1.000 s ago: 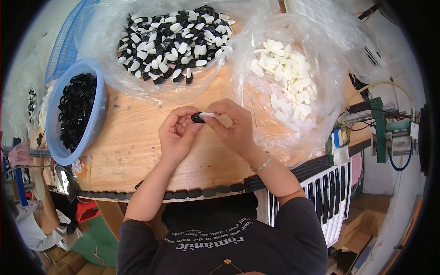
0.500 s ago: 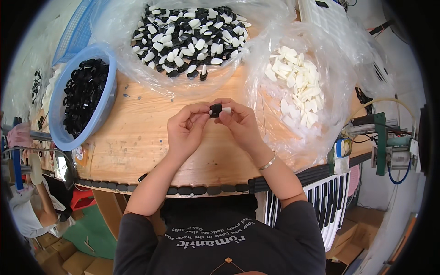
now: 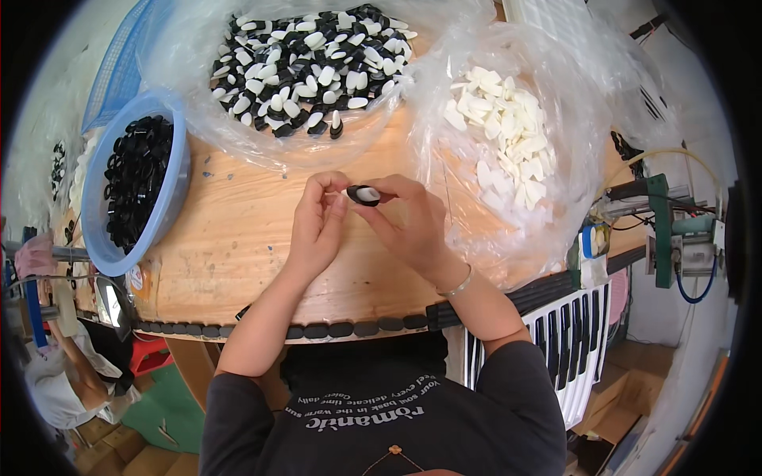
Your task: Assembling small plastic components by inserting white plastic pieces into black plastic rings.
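Observation:
Above the middle of the table, a small black plastic piece with a white oval insert is held between my hands. My right hand pinches it between thumb and fingers, with the white oval facing up. At its left end, the closed fingertips of my left hand press against it; a small pale bit shows there, too small to make out. Beyond my hands, a clear plastic bag holds a heap of joined black and white pieces. One such piece stands near the heap's front edge.
To the left, a blue basin holds black pieces. White oval pieces lie in a clear bag on the right. A green-framed device stands at the right edge. Black pads line the table's front edge. Another person's arm shows lower left.
The held piece has turned, so its white oval now faces up. My right hand has rotated around it, and my left fingers have shifted at its end. The whole view has moved slightly.

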Available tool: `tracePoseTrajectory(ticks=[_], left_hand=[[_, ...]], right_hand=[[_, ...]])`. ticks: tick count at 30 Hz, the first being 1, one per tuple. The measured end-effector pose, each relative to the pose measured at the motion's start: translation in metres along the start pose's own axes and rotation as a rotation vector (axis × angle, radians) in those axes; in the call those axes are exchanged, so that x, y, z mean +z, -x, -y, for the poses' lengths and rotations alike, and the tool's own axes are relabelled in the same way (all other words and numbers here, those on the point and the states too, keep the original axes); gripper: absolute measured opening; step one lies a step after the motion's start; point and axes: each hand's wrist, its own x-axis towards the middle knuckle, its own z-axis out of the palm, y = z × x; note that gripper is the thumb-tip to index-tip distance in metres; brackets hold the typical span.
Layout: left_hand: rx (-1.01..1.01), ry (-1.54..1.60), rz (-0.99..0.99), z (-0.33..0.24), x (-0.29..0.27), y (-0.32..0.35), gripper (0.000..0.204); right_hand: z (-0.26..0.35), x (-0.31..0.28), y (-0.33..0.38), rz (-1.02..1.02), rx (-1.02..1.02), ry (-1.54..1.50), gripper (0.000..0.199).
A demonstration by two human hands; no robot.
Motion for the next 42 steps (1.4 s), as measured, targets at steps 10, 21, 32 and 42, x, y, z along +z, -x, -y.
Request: tracePoseTrajectory(ticks=[10, 21, 32, 42], left_hand=[[0.109, -0.177, 0.015, 0.006, -0.004, -0.002, 0.008], [0.270, -0.390, 0.023, 0.002, -0.005, -0.004, 0.013], [0.406, -0.637, 0.089, -0.011, -0.007, -0.009, 0.019], [0.698, -0.724, -0.010, -0.003, -0.004, -0.004, 0.044]], right_hand=[[0.001, -0.006, -0.003, -0.010, -0.170, 0.127, 0.028], [0.005, -0.008, -0.006, 0.057, -0.169, 0.093, 0.018], [0.004, -0.010, -0.006, 0.091, -0.076, 0.047, 0.018], [0.007, -0.015, -0.014, 0.080, -0.058, -0.131, 0.015]])
